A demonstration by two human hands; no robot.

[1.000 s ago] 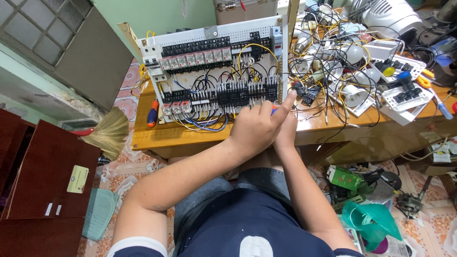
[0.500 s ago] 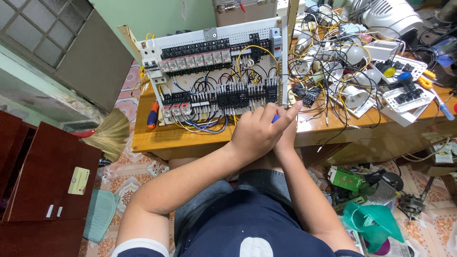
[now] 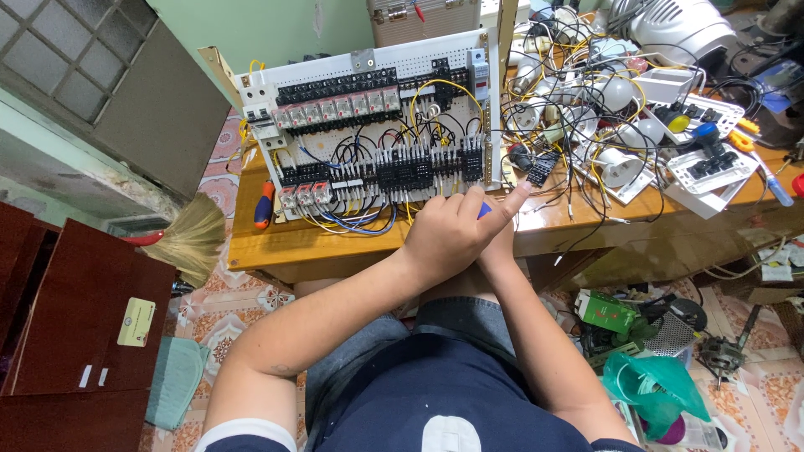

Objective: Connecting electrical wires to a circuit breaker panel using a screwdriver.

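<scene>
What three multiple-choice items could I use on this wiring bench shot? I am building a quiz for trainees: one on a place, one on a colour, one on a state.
1. Where does the screwdriver with the orange and blue handle lie?
A. on the table, left of the panel
B. on the floor
C. on top of the white fan

2. What colour is the tool tip that shows between the two hands?
A. red
B. blue
C. green

3. How does the wiring panel stand?
A. flat on the table, face down
B. propped up, tilted back, face toward the person
C. hung on the wall

Answers:
1 A: the screwdriver rests on the wooden table beside the panel.
2 B: a blue tip peeks out between the left hand and the right hand.
3 B: the panel leans back on the table with its relays and wires in view.
</scene>
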